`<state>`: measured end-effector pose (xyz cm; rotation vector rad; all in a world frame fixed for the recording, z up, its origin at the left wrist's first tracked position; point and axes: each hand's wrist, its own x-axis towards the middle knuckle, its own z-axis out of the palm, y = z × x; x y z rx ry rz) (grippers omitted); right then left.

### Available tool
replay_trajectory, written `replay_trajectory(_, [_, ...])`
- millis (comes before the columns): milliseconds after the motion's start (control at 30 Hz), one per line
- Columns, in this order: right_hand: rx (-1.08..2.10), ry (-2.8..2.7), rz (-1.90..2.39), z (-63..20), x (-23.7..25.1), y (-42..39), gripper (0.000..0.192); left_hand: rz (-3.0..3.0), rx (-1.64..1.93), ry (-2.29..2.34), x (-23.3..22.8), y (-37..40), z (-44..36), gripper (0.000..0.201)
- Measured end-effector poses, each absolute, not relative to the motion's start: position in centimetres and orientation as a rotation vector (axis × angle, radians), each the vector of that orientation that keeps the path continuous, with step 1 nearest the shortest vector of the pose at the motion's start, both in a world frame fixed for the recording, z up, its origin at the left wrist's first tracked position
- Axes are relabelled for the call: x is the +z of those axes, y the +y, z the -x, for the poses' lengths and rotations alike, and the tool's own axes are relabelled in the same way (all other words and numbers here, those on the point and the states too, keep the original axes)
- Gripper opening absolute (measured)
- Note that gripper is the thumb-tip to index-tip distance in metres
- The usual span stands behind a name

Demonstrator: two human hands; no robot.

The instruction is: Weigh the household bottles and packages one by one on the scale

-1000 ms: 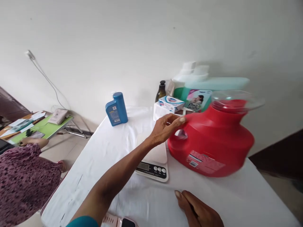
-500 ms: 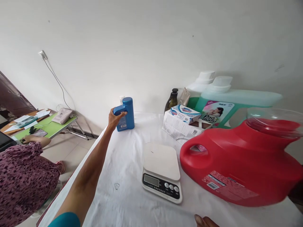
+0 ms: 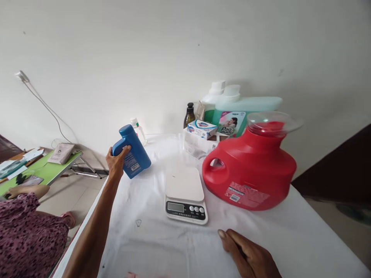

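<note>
the left hand [image 3: 116,162] is closed around the blue bottle [image 3: 131,151], left of the middle of the frame, and holds it tilted above the white cloth [image 3: 150,239] of the table. the bottle looks like stiff plastic, small enough for one hand and probably not heavy; its smooth sides may be a little slippery, so the grip low around the body, with the thumb near the label, seems a good place. the right hand [image 3: 249,256] lies flat and loose on the cloth at the lower right, holding nothing.

in the middle stands a white kitchen scale [image 3: 185,193], its plate bare. just right of it is a big red jug [image 3: 251,170], which crowds that side. behind are a soap box [image 3: 202,128], a dark pump bottle [image 3: 189,114] and green jugs [image 3: 232,112]. a small spray bottle [image 3: 136,127], i think, stands behind the blue one. at the lower left another person's patterned sleeve [image 3: 26,231] shows, well apart.
</note>
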<state>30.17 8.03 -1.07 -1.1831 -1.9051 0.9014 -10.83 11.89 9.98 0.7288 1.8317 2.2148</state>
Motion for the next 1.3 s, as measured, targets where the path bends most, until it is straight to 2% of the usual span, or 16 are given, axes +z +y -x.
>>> replay_trajectory(233, [0.949,-1.924,1.180,-30.1,-1.2,7.8,0.054,-1.032,2.110,1.658,12.9,9.0,4.7,0.047])
replay_trajectory(500, [1.011,-1.938,1.150,-30.2,-0.3,7.6,0.052,-1.165,1.901,1.500,11.5,11.2,-2.5,0.050])
replay_trajectory(967, [0.946,-1.971,1.165,-30.0,-0.2,7.6,0.050,-1.367,1.802,1.518,10.8,14.3,-5.2,0.050])
replay_trajectory(1300, [0.936,-1.996,1.193,-29.8,-0.2,7.4,0.052,-1.479,1.759,1.571,11.2,14.1,-3.1,0.047])
